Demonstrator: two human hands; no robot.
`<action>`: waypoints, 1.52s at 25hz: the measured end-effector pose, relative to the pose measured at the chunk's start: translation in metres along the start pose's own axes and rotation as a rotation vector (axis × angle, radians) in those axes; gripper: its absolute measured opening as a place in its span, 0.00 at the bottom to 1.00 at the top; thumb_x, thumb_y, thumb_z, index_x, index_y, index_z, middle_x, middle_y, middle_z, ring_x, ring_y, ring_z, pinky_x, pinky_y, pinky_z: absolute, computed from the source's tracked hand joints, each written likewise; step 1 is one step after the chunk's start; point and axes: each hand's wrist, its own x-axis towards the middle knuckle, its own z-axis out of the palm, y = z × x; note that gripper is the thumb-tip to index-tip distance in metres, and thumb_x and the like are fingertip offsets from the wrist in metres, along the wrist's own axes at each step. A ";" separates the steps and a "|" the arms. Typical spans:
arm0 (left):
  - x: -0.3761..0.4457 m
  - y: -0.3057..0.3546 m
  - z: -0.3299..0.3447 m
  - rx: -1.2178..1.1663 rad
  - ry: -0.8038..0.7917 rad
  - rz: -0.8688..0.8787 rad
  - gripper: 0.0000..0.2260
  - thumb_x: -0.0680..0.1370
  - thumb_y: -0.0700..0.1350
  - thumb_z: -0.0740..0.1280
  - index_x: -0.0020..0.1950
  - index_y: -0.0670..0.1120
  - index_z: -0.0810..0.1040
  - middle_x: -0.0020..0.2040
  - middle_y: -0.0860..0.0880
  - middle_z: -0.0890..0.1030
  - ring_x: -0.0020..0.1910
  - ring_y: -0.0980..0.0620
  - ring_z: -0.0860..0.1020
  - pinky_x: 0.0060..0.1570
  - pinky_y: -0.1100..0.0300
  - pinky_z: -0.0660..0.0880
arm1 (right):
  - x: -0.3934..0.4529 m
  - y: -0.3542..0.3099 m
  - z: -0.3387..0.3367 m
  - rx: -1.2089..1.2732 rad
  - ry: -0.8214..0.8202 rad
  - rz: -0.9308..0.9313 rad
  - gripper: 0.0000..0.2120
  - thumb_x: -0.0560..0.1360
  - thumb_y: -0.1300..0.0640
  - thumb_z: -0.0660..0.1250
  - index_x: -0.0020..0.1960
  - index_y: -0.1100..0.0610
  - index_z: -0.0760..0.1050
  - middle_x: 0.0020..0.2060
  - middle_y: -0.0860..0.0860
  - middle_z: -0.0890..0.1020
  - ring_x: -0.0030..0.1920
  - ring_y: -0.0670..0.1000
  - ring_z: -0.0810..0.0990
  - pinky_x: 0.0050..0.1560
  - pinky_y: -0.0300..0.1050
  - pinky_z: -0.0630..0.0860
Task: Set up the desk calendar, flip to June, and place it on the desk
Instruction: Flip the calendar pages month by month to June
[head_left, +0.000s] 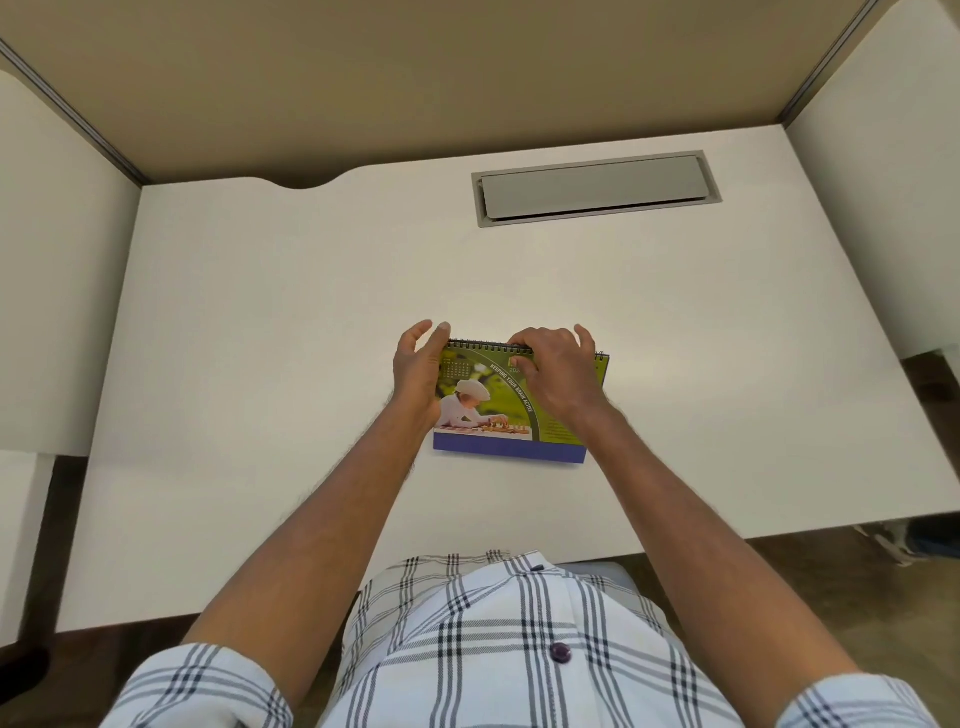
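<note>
A spiral-bound desk calendar (488, 400) stands on the white desk (260, 338), its green cover page with a child's photo facing me and a blue base strip along the bottom. My left hand (418, 371) rests against the calendar's left edge, fingers spread and apart near the spiral. My right hand (553, 371) lies over the upper right of the cover, its fingertips pinching the top page at the spiral binding. Part of the cover's right side is hidden under that hand.
A grey cable hatch (595, 189) is set into the desk at the back right. Beige partition walls (415, 78) close off the back and sides. My plaid shirt (493, 649) fills the near edge.
</note>
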 end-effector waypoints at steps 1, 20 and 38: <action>-0.001 0.000 -0.002 0.001 -0.035 0.010 0.11 0.77 0.50 0.75 0.58 0.54 0.81 0.39 0.53 0.88 0.33 0.57 0.86 0.29 0.63 0.79 | 0.001 0.000 0.000 -0.003 0.001 0.006 0.09 0.81 0.51 0.65 0.60 0.48 0.79 0.53 0.46 0.84 0.60 0.53 0.77 0.77 0.60 0.51; 0.005 -0.007 -0.006 0.289 -0.215 0.112 0.06 0.82 0.38 0.68 0.56 0.48 0.79 0.52 0.45 0.84 0.51 0.48 0.83 0.41 0.56 0.79 | -0.006 0.072 -0.018 -0.002 0.116 0.250 0.19 0.74 0.34 0.68 0.50 0.49 0.80 0.47 0.47 0.84 0.56 0.55 0.78 0.75 0.61 0.52; 0.014 -0.008 -0.010 0.374 -0.113 0.119 0.06 0.83 0.39 0.67 0.52 0.50 0.79 0.62 0.37 0.84 0.62 0.37 0.82 0.60 0.36 0.79 | -0.101 0.054 0.072 0.518 0.189 0.597 0.28 0.74 0.64 0.74 0.69 0.58 0.65 0.68 0.58 0.67 0.65 0.59 0.73 0.53 0.43 0.75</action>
